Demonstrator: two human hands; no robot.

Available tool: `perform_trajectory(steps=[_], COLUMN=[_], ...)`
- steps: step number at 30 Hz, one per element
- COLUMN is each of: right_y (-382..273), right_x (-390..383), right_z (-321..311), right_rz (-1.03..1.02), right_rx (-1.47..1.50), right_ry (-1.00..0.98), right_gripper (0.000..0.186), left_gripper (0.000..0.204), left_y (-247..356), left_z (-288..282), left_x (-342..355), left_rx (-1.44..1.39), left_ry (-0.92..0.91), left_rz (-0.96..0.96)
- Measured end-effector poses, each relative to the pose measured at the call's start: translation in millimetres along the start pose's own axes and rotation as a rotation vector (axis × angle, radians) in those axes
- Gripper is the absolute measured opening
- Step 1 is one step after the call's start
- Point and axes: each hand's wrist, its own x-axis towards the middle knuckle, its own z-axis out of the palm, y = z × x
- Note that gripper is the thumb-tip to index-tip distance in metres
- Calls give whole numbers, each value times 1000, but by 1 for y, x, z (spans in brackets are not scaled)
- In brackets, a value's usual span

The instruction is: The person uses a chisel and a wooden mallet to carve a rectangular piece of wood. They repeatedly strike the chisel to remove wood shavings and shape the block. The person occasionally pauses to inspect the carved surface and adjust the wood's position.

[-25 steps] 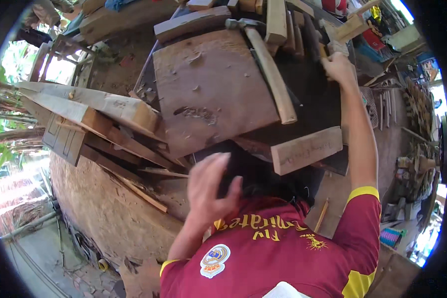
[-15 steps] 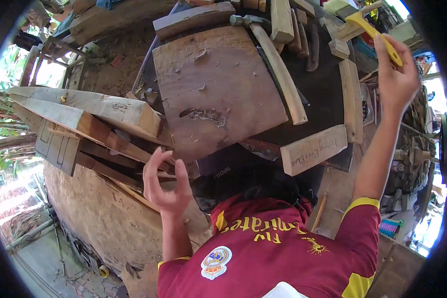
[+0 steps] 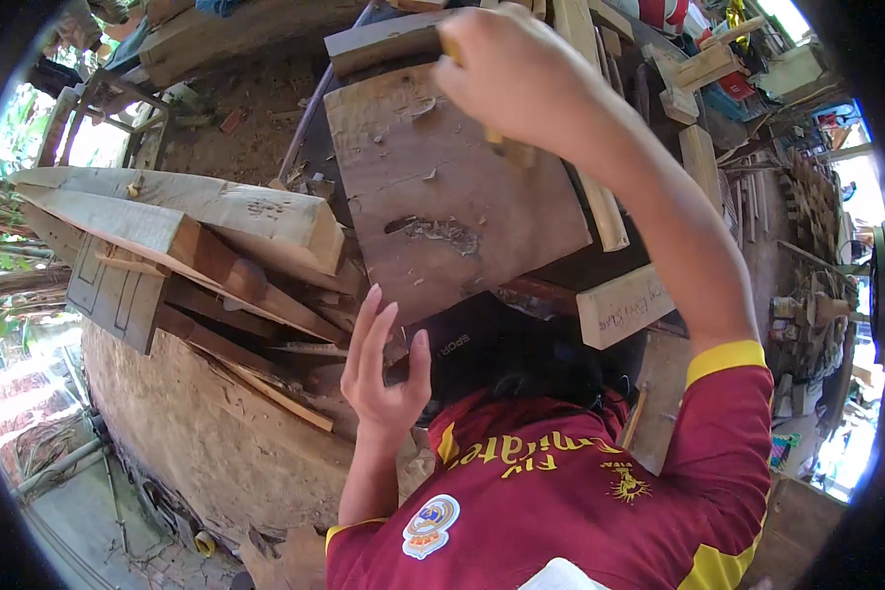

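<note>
My right hand [image 3: 516,79] is closed around a yellow-handled brush [image 3: 450,45], over the upper right part of a flat wooden board [image 3: 442,192]. The brush's lower end is blurred close to the board, so I cannot tell whether it touches. Wood shavings and a rough, dark hollow show on the board's surface. My left hand [image 3: 383,379] holds nothing, its fingers raised and apart, just off the board's near left corner. My right forearm covers most of a hammer; the end of its wooden handle [image 3: 608,221] shows beside the board.
Long, thick timber pieces [image 3: 265,216] lie to the left. A wooden block with handwriting [image 3: 624,307] sits at the near right, and another block [image 3: 700,167] lies beyond it. A timber block [image 3: 383,43] borders the board's far edge. More wooden pieces [image 3: 698,74] stand at the far right.
My right hand has swung from the far right to above the board, carrying the brush. My left hand has shifted slightly right and down, its fingers straighter.
</note>
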Motion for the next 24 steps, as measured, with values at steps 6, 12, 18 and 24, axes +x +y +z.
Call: perform_trajectory(steps=[6,12,18,24], right_y=[-22,-34,-10,-57], right_x=[60,27,1,28], right_z=[24,-39,-16,8], right_rz=[-36,124,-336,16], right_rx=[558,181,-401,807], right_ry=[520,140,-221,429], right_gripper=[21,19,17,29], left_gripper=[40,44,43,37], left_y=[5,-6,-12,-8], left_z=[-1,-5,-5,-10], left_x=[-3,-16,-18,-14], left_rx=[-27,-72,-56,-1], left_ry=[-12,24,26,11], left_rz=[-6,-109,-107,-92])
